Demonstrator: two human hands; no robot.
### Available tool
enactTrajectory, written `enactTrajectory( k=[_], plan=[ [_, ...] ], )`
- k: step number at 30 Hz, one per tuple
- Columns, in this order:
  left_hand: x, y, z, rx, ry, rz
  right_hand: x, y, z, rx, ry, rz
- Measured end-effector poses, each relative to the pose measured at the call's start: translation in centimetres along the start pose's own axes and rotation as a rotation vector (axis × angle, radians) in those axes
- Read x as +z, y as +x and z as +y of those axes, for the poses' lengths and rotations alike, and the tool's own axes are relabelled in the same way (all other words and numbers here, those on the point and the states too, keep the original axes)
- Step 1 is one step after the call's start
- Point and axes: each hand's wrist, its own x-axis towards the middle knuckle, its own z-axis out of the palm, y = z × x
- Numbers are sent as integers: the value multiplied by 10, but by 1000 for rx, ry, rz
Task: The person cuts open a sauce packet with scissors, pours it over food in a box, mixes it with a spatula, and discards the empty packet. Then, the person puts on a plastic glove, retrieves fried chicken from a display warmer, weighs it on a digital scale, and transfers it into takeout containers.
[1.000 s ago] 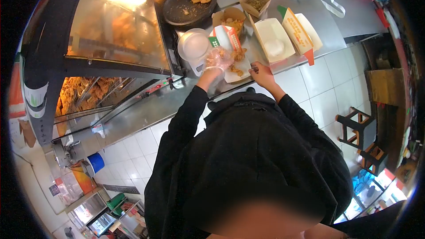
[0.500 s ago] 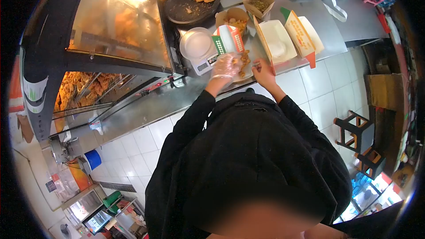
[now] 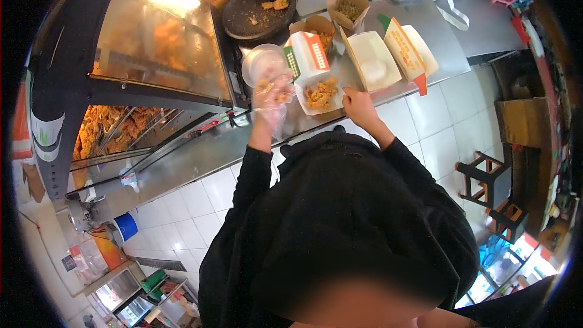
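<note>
My left hand (image 3: 270, 100), in a clear plastic glove, is raised beside the kitchen scale (image 3: 263, 61) and covers part of it. Its fingers are curled, and orange-brown bits show at the glove, too small to name. To its right lies an open takeaway box (image 3: 308, 51) with a red, green and white lid. Fried chicken (image 3: 321, 93) sits in its white base. My bare right hand (image 3: 360, 108) is at the right edge of that base, thumb and finger closed on the rim.
Behind stand a carton of fried pieces (image 3: 322, 35), a carton of green bits (image 3: 350, 9) and a dark round board (image 3: 258, 12). Open white-lined boxes (image 3: 373, 48) sit to the right. A glass warming cabinet (image 3: 161, 42) borders the left. Stools (image 3: 486, 176) stand on the floor.
My left hand has moved left, from the takeaway box to beside the scale, uncovering the fried chicken. My right hand has shifted slightly left and closed on the box's rim.
</note>
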Motion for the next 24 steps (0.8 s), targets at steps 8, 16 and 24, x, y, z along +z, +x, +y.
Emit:
enactTrajectory(
  k=[8,16,24],
  plan=[
    [-5,-38,44,-224,-1149,-58,-183,36,-51,191,289,-64],
    [-37,-51,23,-275,-1121,-24,-266,162,144,320,234,414],
    [-59,-71,41,-92,-928,161,-212,203,336,625,-107,381]
  ],
)
